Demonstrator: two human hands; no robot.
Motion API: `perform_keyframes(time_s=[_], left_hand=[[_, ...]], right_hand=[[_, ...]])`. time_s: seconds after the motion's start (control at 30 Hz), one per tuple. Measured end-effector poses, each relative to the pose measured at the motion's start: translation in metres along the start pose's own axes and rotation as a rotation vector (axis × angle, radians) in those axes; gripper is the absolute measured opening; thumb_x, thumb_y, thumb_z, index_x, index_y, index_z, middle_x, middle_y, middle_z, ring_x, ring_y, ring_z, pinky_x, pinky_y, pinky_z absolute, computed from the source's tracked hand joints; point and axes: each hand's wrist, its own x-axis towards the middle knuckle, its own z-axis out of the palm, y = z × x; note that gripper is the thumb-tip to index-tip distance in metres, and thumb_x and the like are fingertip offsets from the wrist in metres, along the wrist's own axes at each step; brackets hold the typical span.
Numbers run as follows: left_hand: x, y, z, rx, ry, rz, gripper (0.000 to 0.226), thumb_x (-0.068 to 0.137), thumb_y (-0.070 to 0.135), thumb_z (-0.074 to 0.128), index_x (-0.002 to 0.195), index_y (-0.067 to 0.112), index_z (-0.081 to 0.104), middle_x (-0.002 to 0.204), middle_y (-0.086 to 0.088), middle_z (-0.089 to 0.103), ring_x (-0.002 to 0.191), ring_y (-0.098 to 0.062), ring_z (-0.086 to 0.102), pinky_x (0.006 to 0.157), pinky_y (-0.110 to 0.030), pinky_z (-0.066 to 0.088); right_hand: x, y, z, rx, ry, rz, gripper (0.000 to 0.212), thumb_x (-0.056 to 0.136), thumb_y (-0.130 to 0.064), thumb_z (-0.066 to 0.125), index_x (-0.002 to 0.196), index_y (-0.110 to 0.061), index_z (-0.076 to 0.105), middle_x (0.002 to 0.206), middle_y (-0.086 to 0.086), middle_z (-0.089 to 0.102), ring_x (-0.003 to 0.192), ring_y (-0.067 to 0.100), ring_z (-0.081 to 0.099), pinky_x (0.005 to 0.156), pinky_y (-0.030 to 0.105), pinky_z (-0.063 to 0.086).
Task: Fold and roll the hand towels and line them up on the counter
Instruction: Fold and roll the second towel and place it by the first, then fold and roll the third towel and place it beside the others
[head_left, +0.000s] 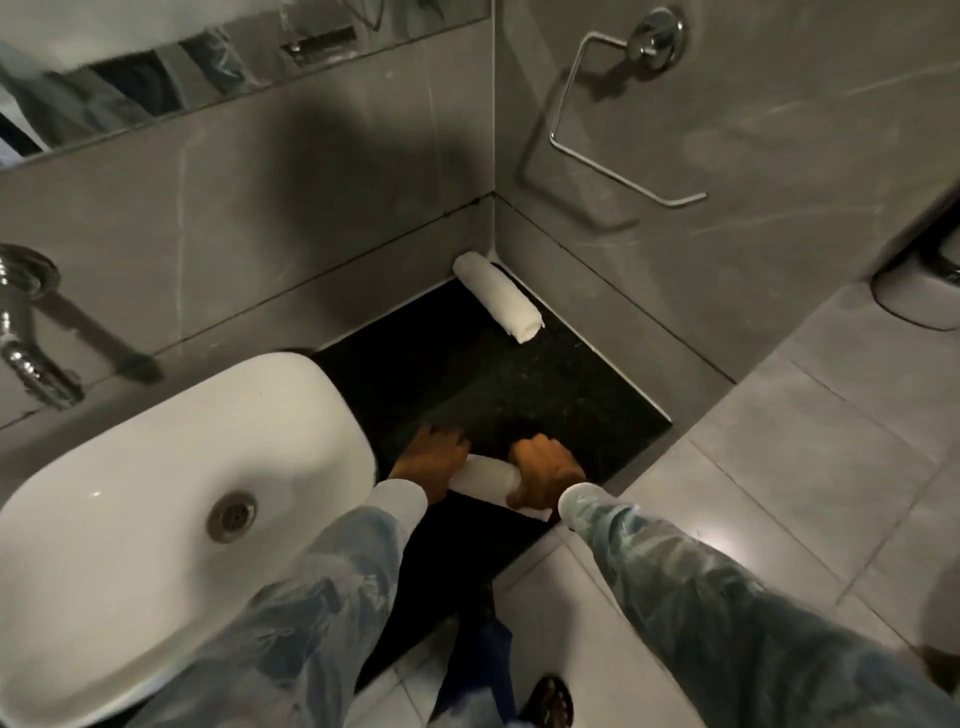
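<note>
On the black counter (519, 395) a white hand towel (485, 477) lies rolled near the front edge, between both my hands. My left hand (434, 454) presses on its left end and my right hand (545, 470) curls over its right end. A loose white corner shows under my right wrist. A second white towel, fully rolled (496, 297), lies in the far corner of the counter against the grey wall.
A white basin (156, 493) takes up the counter's left side, with a chrome tap (26, 338) on the wall above it. A chrome towel ring (623, 119) hangs on the right wall. Grey floor tiles lie to the right and below.
</note>
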Motion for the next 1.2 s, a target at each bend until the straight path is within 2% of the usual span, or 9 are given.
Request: perform_keyframes(time_s=[0.13,0.27,0.33,0.43,0.5,0.6,0.77,0.93,1.2], left_hand=[[0.049,-0.056,-0.028,0.129,0.150,0.076,0.058,0.078,0.015,0.067,0.132,0.013,0.048,0.145,-0.013,0.042,0.130,-0.033,0.044,0.113,-0.047,0.025],[0.132,-0.131,-0.063,0.185,0.193,0.141,0.046,0.048,0.024,0.086,0.091,0.020,0.070,0.102,-0.003,0.071,0.082,-0.021,0.069,0.083,-0.031,0.052],[0.168,-0.154,-0.080,0.220,0.206,0.141,0.045,0.033,0.029,0.089,0.076,0.022,0.074,0.087,0.003,0.073,0.070,-0.015,0.069,0.072,-0.025,0.055],[0.216,-0.178,-0.095,0.082,0.245,0.173,0.040,0.035,0.036,0.089,0.071,0.023,0.075,0.084,0.007,0.074,0.076,-0.012,0.071,0.070,-0.021,0.055],[0.248,-0.196,-0.094,-0.043,0.235,0.132,0.036,0.062,0.047,0.077,0.088,0.022,0.075,0.101,0.003,0.074,0.094,-0.015,0.069,0.084,-0.025,0.053],[0.276,-0.209,-0.082,-0.261,0.224,0.167,0.064,0.087,0.048,0.021,0.126,0.013,0.058,0.134,-0.010,0.056,0.122,-0.029,0.051,0.106,-0.040,0.038],[0.292,-0.220,-0.069,-0.246,0.253,0.192,0.033,0.096,0.019,0.050,0.126,0.005,0.056,0.131,-0.023,0.056,0.119,-0.037,0.054,0.105,-0.047,0.041],[0.285,-0.214,-0.063,-0.314,0.311,0.095,0.030,0.095,0.029,0.050,0.118,0.012,0.060,0.121,-0.012,0.064,0.110,-0.029,0.061,0.101,-0.042,0.046],[0.214,-0.210,-0.061,-0.296,0.356,0.026,0.065,0.077,0.003,0.070,0.137,0.008,0.046,0.140,-0.018,0.050,0.127,-0.038,0.051,0.106,-0.051,0.039]], right_hand=[[0.044,-0.011,-0.034,0.089,0.122,0.049,0.047,0.074,-0.036,0.070,0.115,-0.017,0.058,0.118,0.014,0.060,0.109,0.036,0.058,0.091,0.040,0.052],[0.116,-0.032,-0.072,0.130,0.327,0.015,0.054,0.069,-0.037,0.070,0.114,-0.015,0.050,0.099,0.012,0.068,0.093,0.035,0.066,0.075,0.040,0.053],[0.152,-0.034,-0.084,0.146,0.388,0.029,0.062,0.072,-0.038,0.071,0.123,-0.013,0.047,0.103,0.013,0.067,0.095,0.033,0.066,0.078,0.041,0.054],[0.203,-0.033,-0.093,0.142,0.365,0.045,0.076,0.082,-0.040,0.067,0.143,-0.011,0.032,0.123,0.016,0.060,0.112,0.032,0.058,0.097,0.044,0.046],[0.230,-0.034,-0.097,0.120,0.345,0.061,0.077,0.088,-0.040,0.061,0.148,-0.012,0.022,0.129,0.016,0.056,0.116,0.031,0.054,0.102,0.043,0.040],[0.257,-0.036,-0.100,0.044,0.360,0.066,0.074,0.092,-0.039,0.056,0.149,-0.011,0.018,0.127,0.015,0.057,0.112,0.031,0.056,0.097,0.043,0.039],[0.283,-0.042,-0.099,-0.027,0.382,0.073,0.063,0.090,-0.033,0.059,0.140,-0.008,0.031,0.116,0.013,0.065,0.100,0.029,0.062,0.089,0.040,0.045],[0.277,-0.042,-0.097,0.024,0.371,0.052,0.057,0.089,-0.035,0.061,0.135,-0.011,0.036,0.119,0.014,0.063,0.105,0.030,0.061,0.096,0.041,0.043],[0.220,-0.031,-0.104,0.053,0.438,0.036,0.065,0.089,-0.054,0.049,0.140,-0.018,0.034,0.134,0.012,0.052,0.121,0.032,0.047,0.106,0.050,0.036]])
